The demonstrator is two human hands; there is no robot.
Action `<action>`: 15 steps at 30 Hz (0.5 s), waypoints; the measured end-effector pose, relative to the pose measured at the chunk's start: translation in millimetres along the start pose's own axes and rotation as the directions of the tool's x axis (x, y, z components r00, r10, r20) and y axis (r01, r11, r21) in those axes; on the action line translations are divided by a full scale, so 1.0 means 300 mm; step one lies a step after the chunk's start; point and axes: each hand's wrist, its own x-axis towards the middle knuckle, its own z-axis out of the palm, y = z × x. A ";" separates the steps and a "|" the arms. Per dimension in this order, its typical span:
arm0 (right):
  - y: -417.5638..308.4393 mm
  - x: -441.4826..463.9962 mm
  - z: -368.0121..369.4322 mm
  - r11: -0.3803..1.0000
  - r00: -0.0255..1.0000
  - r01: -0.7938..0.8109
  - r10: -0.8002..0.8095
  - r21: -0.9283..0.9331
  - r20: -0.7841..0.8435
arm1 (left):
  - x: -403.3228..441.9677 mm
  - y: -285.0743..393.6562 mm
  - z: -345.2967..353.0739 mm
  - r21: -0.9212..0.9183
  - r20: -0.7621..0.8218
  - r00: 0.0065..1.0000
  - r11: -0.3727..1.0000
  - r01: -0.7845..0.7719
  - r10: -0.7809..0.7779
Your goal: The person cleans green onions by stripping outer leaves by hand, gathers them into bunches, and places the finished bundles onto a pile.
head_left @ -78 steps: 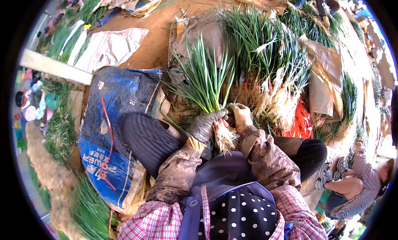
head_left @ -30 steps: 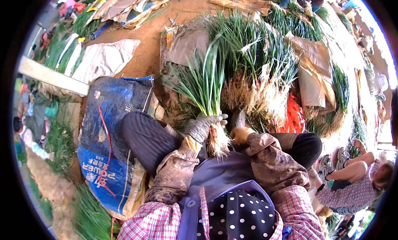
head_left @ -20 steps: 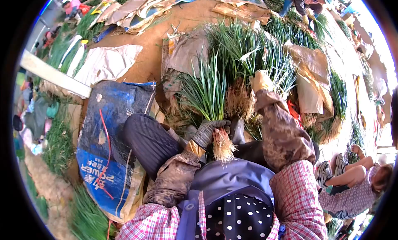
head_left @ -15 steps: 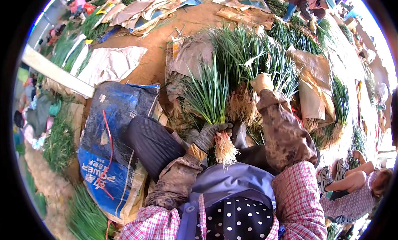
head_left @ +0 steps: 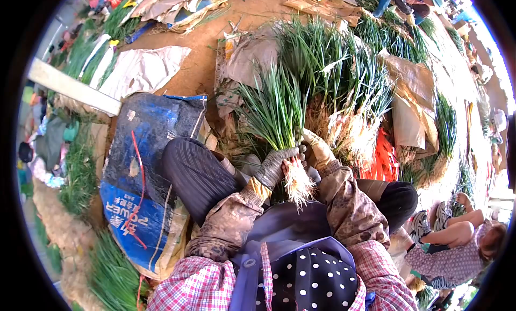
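Note:
My left hand [head_left: 273,166], in a grey glove, is closed round a bunch of green onions [head_left: 279,109]. Its leaves fan up and away from me, and pale roots hang below the fist above my lap. My right hand [head_left: 319,151], in a yellowish glove, meets the right side of this bunch at the stems, its fingers closed against them and partly hidden. Just beyond it lies a large heap of green onions [head_left: 344,80], roots toward me. Red ribbon-like strips [head_left: 380,158] show by the heap's right end.
A blue and black sack [head_left: 145,176] lies left of my knee. A white beam [head_left: 72,87] juts in at the left. Brown sheets [head_left: 411,101] cover onions at right. A person [head_left: 457,246] sits close by on my right, and others work at the far edges.
My right hand has come back from the heap to the bunch in my left hand. The red strips are now uncovered. The bunch has shifted slightly to the right and up.

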 end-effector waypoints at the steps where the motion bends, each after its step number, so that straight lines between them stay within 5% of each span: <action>1: 0.003 -0.009 0.003 1.000 0.998 -0.016 0.015 0.017 0.063 | -0.002 0.000 0.003 -0.007 -0.004 1.000 1.000 -0.019 0.018; 6: 0.036 0.009 -0.031 0.999 0.995 -0.007 0.004 0.034 0.098 | -0.023 0.004 0.010 -0.033 0.118 0.991 0.997 -0.064 0.068; 8: 0.087 0.043 -0.060 0.934 0.954 0.026 -0.129 -0.357 -0.269 | -0.026 0.003 -0.008 0.006 0.127 0.992 1.000 -0.008 0.008; 9: 0.115 0.070 -0.084 0.845 0.878 -0.015 -0.244 -0.534 -0.412 | -0.026 0.006 -0.010 0.028 0.133 0.991 0.999 0.018 -0.022; 13: 0.143 0.057 -0.192 0.255 0.839 -0.002 -0.526 -0.967 -0.141 | -0.031 0.002 0.023 -0.006 0.097 0.994 0.999 -0.041 0.041; 15: -0.005 -0.006 -0.045 0.198 0.596 -0.186 -0.756 -0.962 -0.271 | -0.028 -0.001 0.017 -0.004 0.078 0.997 1.000 -0.010 0.010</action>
